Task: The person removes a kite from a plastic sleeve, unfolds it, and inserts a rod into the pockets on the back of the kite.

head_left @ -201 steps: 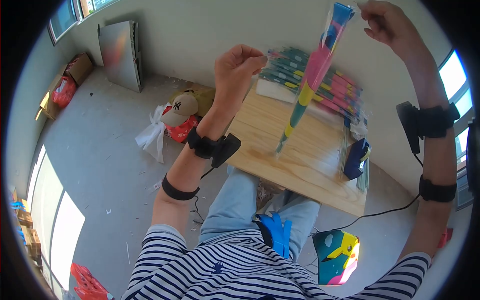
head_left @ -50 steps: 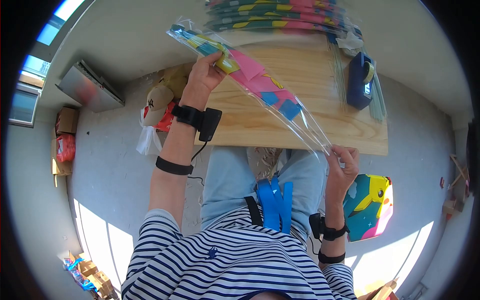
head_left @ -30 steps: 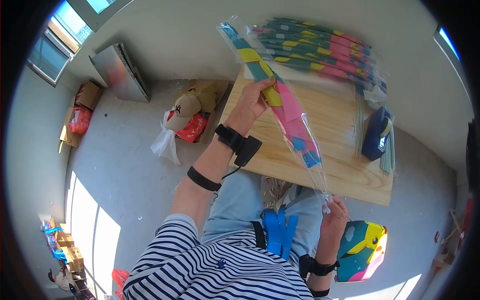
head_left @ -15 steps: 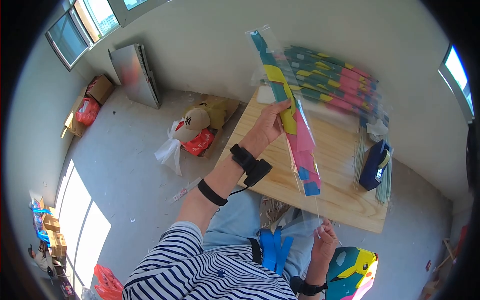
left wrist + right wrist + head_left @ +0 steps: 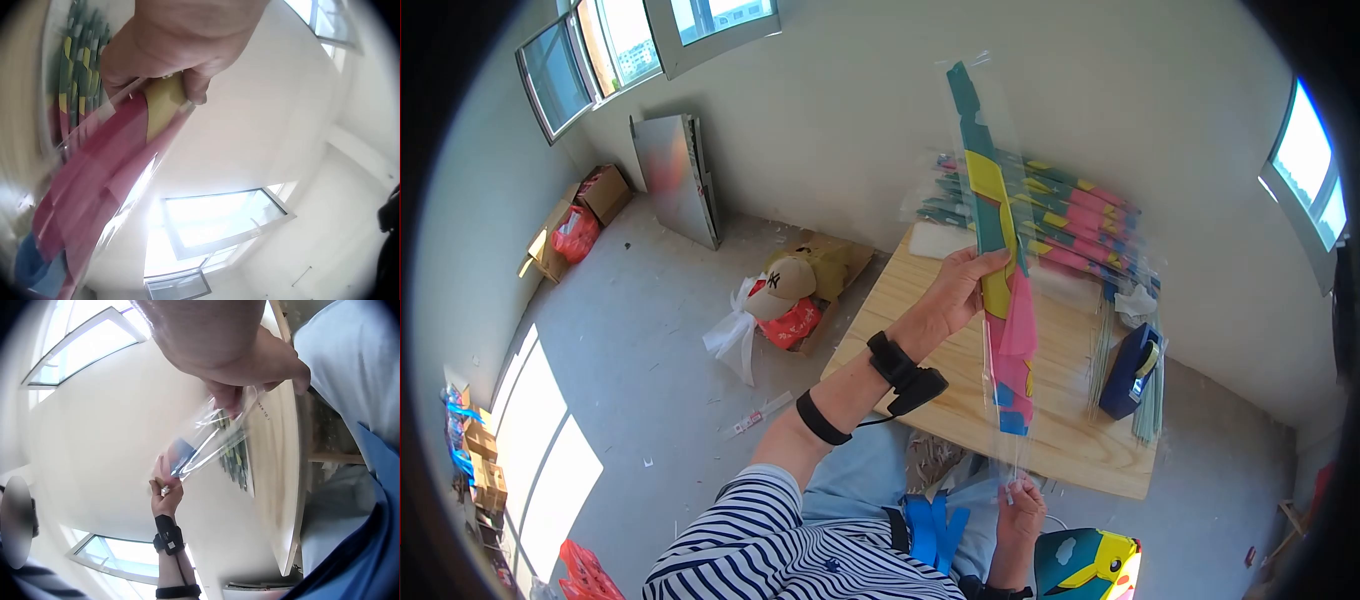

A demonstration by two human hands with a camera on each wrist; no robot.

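A long folded bundle in green, yellow, pink and blue [image 5: 1014,340] sits inside a clear plastic sleeve, tilted over the wooden table [image 5: 880,300]. The left hand [image 5: 948,296] grips it near the middle, thumb across the yellow part; in the left wrist view that hand [image 5: 187,37] pinches the yellow section [image 5: 164,103]. At the sleeve's lower end, the right hand [image 5: 1020,510] pinches the clear plastic below the blue part. In the right wrist view, the right hand's fingers [image 5: 231,403] hold the crumpled clear end [image 5: 250,400], with the blue part [image 5: 181,453] farther along.
Similar wrapped bundles [image 5: 1080,215] lie along the table's back. A blue tape dispenser [image 5: 1130,372], thin sticks [image 5: 1150,410] and crumpled white paper [image 5: 1136,303] are at its right side. A cap [image 5: 786,280] and bags are on the floor at left.
The bundle has swung from a slant across the table to nearly upright, its upper end farther away. Earlier, the hands were apart at its upper part; the left now grips its middle, the right its lower end.
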